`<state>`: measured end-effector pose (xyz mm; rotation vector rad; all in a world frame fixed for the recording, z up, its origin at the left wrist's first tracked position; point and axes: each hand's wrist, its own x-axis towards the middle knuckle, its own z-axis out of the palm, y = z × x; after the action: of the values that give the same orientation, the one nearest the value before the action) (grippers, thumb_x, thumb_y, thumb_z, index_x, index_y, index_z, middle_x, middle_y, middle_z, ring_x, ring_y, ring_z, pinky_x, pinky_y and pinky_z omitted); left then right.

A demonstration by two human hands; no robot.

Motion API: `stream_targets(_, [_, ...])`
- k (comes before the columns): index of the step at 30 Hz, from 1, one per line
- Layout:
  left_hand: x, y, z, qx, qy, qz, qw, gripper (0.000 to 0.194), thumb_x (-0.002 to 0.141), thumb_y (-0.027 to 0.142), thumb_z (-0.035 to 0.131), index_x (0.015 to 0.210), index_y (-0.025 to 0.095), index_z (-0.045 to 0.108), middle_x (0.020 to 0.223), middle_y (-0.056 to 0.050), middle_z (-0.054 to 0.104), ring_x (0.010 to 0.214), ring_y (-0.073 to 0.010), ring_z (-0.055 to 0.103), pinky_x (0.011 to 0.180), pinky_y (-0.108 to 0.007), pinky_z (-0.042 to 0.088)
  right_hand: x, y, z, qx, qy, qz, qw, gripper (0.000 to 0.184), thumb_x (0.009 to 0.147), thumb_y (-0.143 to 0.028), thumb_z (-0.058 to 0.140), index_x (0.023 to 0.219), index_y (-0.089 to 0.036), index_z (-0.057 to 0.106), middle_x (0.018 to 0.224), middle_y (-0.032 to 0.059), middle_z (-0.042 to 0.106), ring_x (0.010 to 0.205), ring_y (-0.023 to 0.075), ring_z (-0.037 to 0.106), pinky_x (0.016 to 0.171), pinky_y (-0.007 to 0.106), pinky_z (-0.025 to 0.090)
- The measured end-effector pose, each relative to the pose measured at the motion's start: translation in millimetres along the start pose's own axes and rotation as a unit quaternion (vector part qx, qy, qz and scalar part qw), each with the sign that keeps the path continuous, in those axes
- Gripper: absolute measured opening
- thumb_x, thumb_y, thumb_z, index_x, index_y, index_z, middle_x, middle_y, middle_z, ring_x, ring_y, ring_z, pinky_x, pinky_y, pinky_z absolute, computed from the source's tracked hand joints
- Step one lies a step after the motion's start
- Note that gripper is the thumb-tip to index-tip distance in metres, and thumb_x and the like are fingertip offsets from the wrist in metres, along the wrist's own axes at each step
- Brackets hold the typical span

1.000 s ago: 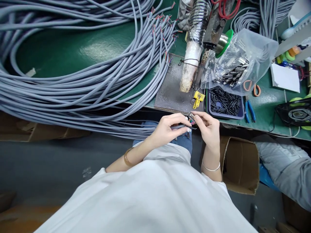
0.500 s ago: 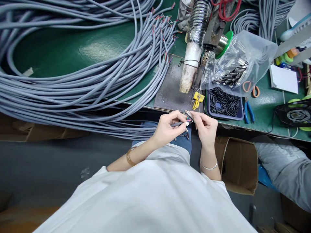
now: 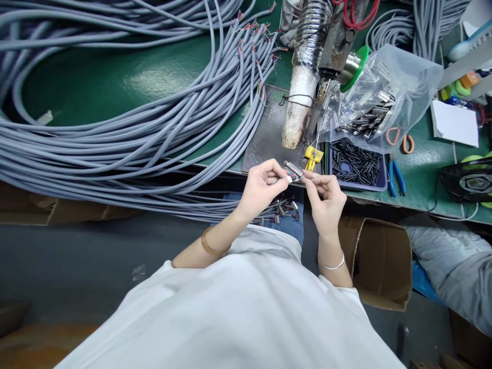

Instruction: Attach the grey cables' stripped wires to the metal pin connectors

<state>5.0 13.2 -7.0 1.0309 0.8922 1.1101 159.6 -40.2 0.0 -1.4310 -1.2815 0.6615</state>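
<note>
Just over the table's front edge, my left hand (image 3: 264, 185) is closed around the end of a grey cable, mostly hidden by the fingers. Thin coloured wires run from there to a metal multi-pin connector (image 3: 294, 170). My right hand (image 3: 325, 193) pinches that connector at its right end between thumb and fingers. Below, on my lap, lie several grey cables with finished-looking connectors (image 3: 286, 207) at their tips. A yellow clip-like piece (image 3: 313, 158) sits just beyond the connector, on a dark board (image 3: 265, 138).
A soldering iron (image 3: 317, 110) and a green solder spool (image 3: 355, 69) stand behind the board. To the right are a purple tray (image 3: 378, 184) of black pieces, a plastic bag (image 3: 413, 92) of connectors and blue-handled pliers (image 3: 395, 177). Grey cables (image 3: 161, 118) cover the left. A cardboard box (image 3: 380, 261) is below.
Both hands have lifted the connector a little up and away, toward the board's edge. The connectors on my lap now show more clearly beneath them.
</note>
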Motion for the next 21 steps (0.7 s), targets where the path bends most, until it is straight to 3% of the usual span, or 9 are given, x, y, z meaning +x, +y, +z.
stream_targets(9, [10, 2, 6.0, -0.016, 0.01, -0.003, 1.0, 0.029, 0.075, 0.03, 0.081, 0.072, 0.016, 0.056, 0.076, 0.0, 0.068, 0.047, -0.001, 0.046, 0.043, -0.014, 0.036, 15, 5, 4, -0.011, 0.0, -0.028, 1.0, 0.014, 0.092, -0.03, 0.066, 0.084, -0.023, 0.056, 0.108, 0.0053, 0.079, 0.102, 0.0179, 0.076, 0.088, 0.032, 0.063])
stream_targets(21, [21, 5, 9.8, 0.0, 0.03, 0.023, 0.999, 0.026, 0.074, 0.027, 0.081, 0.073, 0.016, 0.058, 0.075, 0.002, 0.065, 0.049, -0.0013, 0.047, 0.045, -0.014, 0.038, 31, 3, 6, -0.023, 0.004, -0.068, 0.997, 0.007, 0.091, -0.027, 0.067, 0.086, -0.024, 0.062, 0.108, 0.0038, 0.079, 0.103, 0.0185, 0.076, 0.086, 0.031, 0.063])
